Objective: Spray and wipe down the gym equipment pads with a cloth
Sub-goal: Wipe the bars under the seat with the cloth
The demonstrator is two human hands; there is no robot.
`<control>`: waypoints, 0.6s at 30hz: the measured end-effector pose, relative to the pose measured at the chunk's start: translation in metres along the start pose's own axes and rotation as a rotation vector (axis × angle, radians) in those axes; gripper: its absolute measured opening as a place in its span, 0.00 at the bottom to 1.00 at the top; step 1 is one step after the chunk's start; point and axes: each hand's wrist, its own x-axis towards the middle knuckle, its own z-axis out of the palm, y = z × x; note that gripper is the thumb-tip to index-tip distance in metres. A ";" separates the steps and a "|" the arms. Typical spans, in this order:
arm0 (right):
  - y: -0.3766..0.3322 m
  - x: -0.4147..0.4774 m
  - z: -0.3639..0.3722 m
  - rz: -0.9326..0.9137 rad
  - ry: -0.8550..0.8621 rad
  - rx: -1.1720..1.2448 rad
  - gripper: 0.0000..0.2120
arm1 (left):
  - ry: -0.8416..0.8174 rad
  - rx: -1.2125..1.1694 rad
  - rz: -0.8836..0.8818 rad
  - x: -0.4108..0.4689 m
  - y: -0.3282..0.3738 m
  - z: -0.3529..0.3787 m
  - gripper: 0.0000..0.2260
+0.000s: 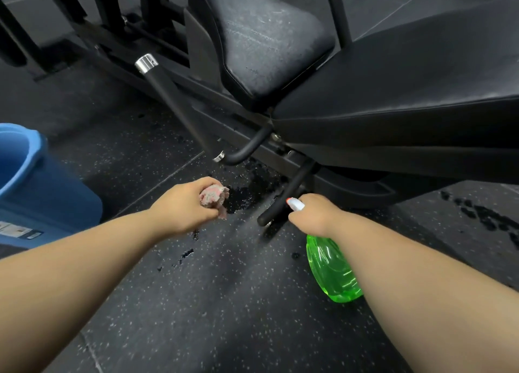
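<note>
Cloth crumpled in left hand grip | right hand grasps translucent green spray bottle

Bucket far left on floor; machine seat pad ahead, long pad right.

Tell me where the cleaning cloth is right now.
In the head view, the cloth is bunched in the left hand, just left of centre, over the speckled floor, with the green spray bottle in the right hand to its right.
</note>
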 end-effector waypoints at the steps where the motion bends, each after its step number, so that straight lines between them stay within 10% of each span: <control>1: 0.000 0.000 -0.002 0.001 -0.006 -0.025 0.12 | 0.018 -0.012 0.000 0.000 0.000 -0.002 0.13; 18: -0.004 -0.005 0.009 -0.035 -0.123 0.101 0.10 | -0.008 0.074 -0.012 -0.012 -0.015 -0.002 0.15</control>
